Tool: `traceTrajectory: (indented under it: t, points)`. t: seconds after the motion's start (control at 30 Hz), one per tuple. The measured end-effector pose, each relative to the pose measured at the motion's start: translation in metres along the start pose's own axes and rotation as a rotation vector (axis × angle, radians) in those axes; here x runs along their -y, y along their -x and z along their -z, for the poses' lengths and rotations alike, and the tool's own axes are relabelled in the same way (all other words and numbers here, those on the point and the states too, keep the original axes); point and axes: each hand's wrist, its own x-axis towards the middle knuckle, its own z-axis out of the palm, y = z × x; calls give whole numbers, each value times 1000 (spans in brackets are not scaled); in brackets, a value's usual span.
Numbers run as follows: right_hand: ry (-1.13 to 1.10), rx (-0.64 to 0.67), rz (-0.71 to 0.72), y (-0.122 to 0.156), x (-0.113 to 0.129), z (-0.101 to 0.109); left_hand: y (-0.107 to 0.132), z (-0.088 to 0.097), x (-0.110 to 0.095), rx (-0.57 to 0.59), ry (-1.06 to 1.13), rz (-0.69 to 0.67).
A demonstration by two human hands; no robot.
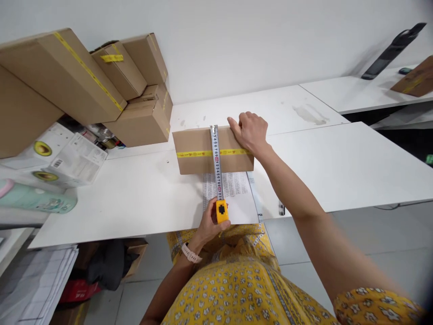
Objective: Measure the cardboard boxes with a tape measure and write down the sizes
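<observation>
Yellow flowered clothing (246,289) is seen nearest the camera, and just beyond it a tape measure (222,211) is pinched by its case between thumb and fingers of the left hand (208,226). Its blade (217,167) is drawn across the upper face of a cardboard box (196,141) on the white tabletop (324,162), with the blade's end set at the far edge. The right hand (253,131) is laid at the box's far right corner, fingers curled; whether the cardboard is gripped cannot be told. A measuring step appears to be in hand; for the next move, a straight blade and a steady end seem to be called for, so that the mark at the near edge can be read. Below the box, a printed sheet (241,208) is crossed by the blade. Farther out, stacked cartons (138,119) and a mint bottle (37,198) are seen on the left, and a dark bottle (389,54) at the far right.
</observation>
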Motion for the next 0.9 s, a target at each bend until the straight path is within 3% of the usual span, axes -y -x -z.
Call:
traceTrajectory:
  t: [0.1, 0.2, 0.33, 0.47, 0.57, 0.67, 0.8, 0.9]
  points:
    - [15, -51, 23, 45, -3, -3, 4, 3, 3, 7, -110, -6]
    - [-7, -21, 49, 85, -5, -9, 2, 4, 4, 25, -185, -25]
    - [-88, 61, 27, 105, -3, -12, -1, 5, 0, 43, -173, -16]
    - [-336, -16, -84, 99, -3, 15, 11, 3, -11, 73, -323, -16]
    - [-640, -111, -177, 100, -10, 51, 27, 1, -21, 179, -527, -26]
    - [-888, -105, -216, 115, -20, 78, 41, -1, -29, 282, -632, -12]
    - [-1082, -41, -304, 161, -25, 80, 50, -4, -35, 237, -592, 45]
    - [-1104, 115, -308, 206, -15, 67, 50, -7, -35, 134, -485, 44]
